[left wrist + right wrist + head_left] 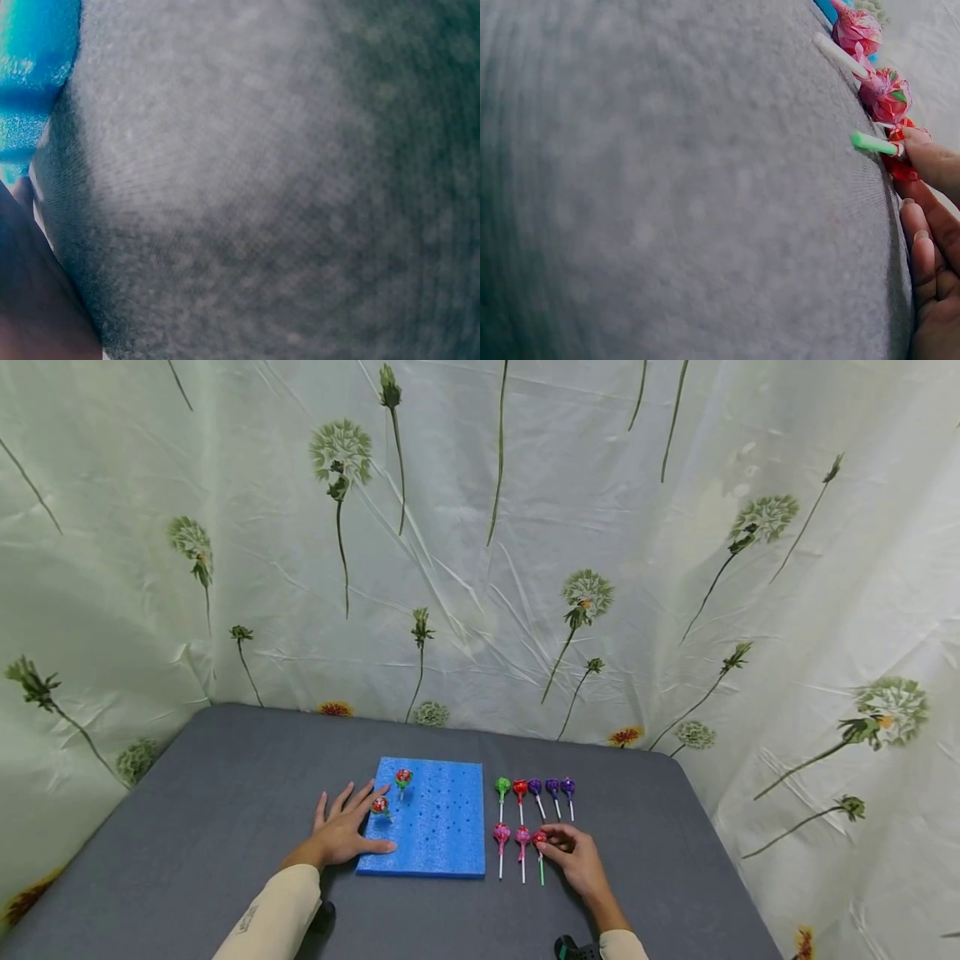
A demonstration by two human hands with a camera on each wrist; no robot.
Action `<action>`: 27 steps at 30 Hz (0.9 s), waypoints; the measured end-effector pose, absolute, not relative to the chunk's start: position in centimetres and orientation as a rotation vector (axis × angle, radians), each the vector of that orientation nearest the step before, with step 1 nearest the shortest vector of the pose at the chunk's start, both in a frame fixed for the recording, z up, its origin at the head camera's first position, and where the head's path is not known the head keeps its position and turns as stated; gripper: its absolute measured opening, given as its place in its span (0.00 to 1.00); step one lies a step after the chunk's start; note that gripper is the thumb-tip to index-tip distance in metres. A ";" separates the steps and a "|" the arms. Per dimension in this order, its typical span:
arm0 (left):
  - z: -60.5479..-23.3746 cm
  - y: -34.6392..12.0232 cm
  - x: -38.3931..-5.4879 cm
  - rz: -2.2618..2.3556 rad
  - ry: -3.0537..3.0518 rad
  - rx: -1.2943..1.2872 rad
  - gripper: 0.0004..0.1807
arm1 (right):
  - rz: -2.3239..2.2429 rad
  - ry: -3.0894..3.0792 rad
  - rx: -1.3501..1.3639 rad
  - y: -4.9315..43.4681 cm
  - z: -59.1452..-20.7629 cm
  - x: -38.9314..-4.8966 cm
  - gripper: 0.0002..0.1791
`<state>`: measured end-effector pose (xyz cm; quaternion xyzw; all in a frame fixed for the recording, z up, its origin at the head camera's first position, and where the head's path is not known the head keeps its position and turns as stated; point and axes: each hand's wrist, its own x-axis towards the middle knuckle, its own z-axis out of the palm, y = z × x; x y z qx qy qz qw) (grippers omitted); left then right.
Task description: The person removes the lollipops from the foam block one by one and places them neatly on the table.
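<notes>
My right hand (573, 858) pinches the red-wrapped head of a lollipop (904, 169) with a green stick between thumb and finger, at the right end of the front row. Beside it lie two pink lollipops (522, 837) with white sticks. My left hand (341, 833), fingers spread, rests on the left edge of a blue foam board (457, 856) dotted with small holes. Two red-and-green lollipops stand in that board, one farther back (403, 777) and one near the left fingers (380, 806). The left wrist view shows mostly grey cloth and a sliver of board.
Behind the pink ones, a back row holds a green lollipop (502, 786), a red lollipop (521, 787) and three purple lollipops (552, 787), heads pointing away. All lie on a grey cloth-covered table (187, 827). A flower-printed curtain (480, 568) hangs behind the table.
</notes>
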<state>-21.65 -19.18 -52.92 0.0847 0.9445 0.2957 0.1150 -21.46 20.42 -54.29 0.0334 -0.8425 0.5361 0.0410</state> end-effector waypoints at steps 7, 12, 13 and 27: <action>-52.4 -19.1 -21.6 0.871 2.788 0.259 0.57 | 1.620 -2.598 0.069 20.4 -54.3 -21.6 0.13; -52.3 -19.3 -21.7 0.874 2.773 0.261 0.57 | 1.585 -2.645 0.024 20.3 -54.2 -21.6 0.16; -52.4 -19.3 -21.7 0.881 2.772 0.265 0.57 | 1.589 -2.648 0.019 20.3 -54.2 -21.6 0.17; -52.9 -19.1 -21.5 0.914 2.770 0.256 0.57 | 1.797 -2.442 -0.120 19.1 -51.9 -20.7 0.22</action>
